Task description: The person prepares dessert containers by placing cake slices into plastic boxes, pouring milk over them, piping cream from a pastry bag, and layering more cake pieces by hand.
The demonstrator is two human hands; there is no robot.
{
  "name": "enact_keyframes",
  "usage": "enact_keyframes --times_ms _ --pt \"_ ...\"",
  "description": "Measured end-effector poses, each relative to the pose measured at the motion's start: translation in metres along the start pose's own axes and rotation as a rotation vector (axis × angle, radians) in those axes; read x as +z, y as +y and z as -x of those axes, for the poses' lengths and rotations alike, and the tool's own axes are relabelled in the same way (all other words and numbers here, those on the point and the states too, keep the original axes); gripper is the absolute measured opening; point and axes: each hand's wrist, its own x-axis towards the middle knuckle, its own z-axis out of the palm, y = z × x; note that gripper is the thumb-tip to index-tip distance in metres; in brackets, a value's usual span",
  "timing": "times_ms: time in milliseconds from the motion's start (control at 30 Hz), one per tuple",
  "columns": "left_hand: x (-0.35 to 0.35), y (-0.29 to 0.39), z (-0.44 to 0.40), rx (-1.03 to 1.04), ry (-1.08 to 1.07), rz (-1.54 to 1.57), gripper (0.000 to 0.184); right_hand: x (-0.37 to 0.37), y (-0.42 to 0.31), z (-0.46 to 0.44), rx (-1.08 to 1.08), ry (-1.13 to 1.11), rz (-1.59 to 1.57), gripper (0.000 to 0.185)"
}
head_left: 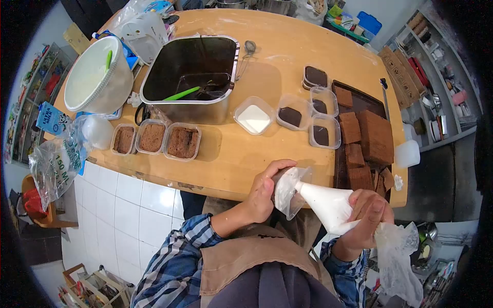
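My left hand point(261, 197) grips a clear plastic tub point(294, 206), tilted on its side near the table's front edge. White cream shows inside the tub. In my right hand point(367, 215) is a piping bag point(326, 203) full of white cream, squeezed in the closed fingers. Its tip points left into the tub's mouth, and the loose end of the bag hangs down past my wrist. Beyond my hands stands a tub with a white top layer point(254, 118). Beside it are several tubs with a dark chocolate layer point(290, 115).
A baking tray point(340, 172) with cut brown cake blocks point(377, 136) lies at the right. Farther left are a deep metal pan point(205, 113) of dark chocolate with a green-handled tool, a white bowl point(84, 77), three cake-filled tubs point(152, 137) and a small sieve point(249, 49).
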Motion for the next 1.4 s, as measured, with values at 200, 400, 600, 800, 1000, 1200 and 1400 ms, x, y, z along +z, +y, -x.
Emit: enact_keyframes --times_ms 200,400,600,800,1000,1200,1400 --pt "-0.003 -0.016 0.000 0.292 -0.048 -0.073 0.082 -0.017 0.015 -0.005 0.090 0.121 -0.365 0.031" --pt "-0.004 -0.024 0.000 0.417 -0.063 -0.125 0.085 -0.019 0.029 -0.006 0.256 0.298 -0.575 0.023" --pt "0.004 -0.020 0.004 0.193 0.020 0.238 0.084 -0.019 0.033 -0.007 0.323 0.198 -0.695 0.026" --pt "-0.013 -0.014 -0.001 -0.093 -0.027 0.802 0.074 -0.059 0.043 -0.015 0.517 0.216 -0.840 0.045" --pt "-0.033 -0.002 0.020 -0.257 0.076 0.874 0.063 -0.095 0.066 -0.006 0.515 0.254 -1.051 0.046" --pt "-0.047 0.010 0.035 -0.242 0.274 0.713 0.067 -0.122 0.082 -0.010 0.484 0.293 -1.116 0.045" --pt "-0.063 0.001 0.037 -0.170 0.376 0.529 0.073 -0.200 0.075 -0.043 0.389 0.389 -0.856 0.044"
